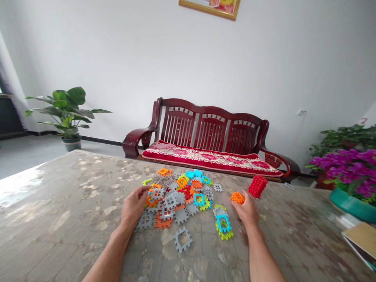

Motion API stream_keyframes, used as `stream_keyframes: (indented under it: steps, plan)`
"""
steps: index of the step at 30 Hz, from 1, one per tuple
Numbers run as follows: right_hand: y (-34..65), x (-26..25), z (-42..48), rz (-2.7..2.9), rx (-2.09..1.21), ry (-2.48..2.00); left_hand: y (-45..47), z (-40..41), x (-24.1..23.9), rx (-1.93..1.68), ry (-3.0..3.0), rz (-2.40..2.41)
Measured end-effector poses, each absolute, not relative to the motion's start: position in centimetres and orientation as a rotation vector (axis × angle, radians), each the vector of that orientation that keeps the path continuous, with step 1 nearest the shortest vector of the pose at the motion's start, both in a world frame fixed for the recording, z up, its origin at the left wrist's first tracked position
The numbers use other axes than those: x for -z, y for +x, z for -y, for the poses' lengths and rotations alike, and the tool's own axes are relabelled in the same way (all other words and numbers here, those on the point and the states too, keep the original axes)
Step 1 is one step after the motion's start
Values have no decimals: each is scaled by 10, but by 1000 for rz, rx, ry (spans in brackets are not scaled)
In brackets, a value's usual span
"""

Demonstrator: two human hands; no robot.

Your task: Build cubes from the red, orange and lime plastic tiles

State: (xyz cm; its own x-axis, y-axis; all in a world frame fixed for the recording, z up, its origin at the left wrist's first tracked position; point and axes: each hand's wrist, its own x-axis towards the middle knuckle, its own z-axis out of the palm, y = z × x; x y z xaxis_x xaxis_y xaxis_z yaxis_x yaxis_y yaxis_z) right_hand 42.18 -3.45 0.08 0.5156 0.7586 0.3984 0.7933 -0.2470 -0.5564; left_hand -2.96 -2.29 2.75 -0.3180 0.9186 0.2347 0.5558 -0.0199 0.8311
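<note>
A heap of flat plastic building tiles [179, 192] in grey, orange, blue, green and red lies on the patterned table [73, 203]. My left hand [133, 206] rests at the heap's left edge, fingers curled onto an orange tile there. My right hand [247, 210] is closed around a small orange piece [237, 197] to the right of the heap. A red assembled block [257, 186] stands just beyond my right hand. A stack of blue and green tiles [223, 227] lies between my hands, with a single grey tile [182, 239] nearer to me.
A dark wooden bench [205, 133] with a red cushion stands behind the table. A potted green plant [67, 113] is at the far left. Purple flowers in a teal pot [351, 184] and a book [362, 239] sit at the right edge.
</note>
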Motion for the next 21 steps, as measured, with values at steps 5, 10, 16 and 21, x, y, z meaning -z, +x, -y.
stream_keyframes:
  steps: [5,10,16,21]
  plan:
    - [427,5,33,1237,-15,-2044,-30,21,-27,-1244,1527,-1874]
    - [435,17,28,1047,-146,-1680,-29,21,-29,-1210,1506,-1899]
    - [449,21,30,608,-202,-1468,-28,23,-31,-1175,1512,-1913]
    - [456,21,47,787,-303,-1502,-30,21,-29,-1173,1527,-1918]
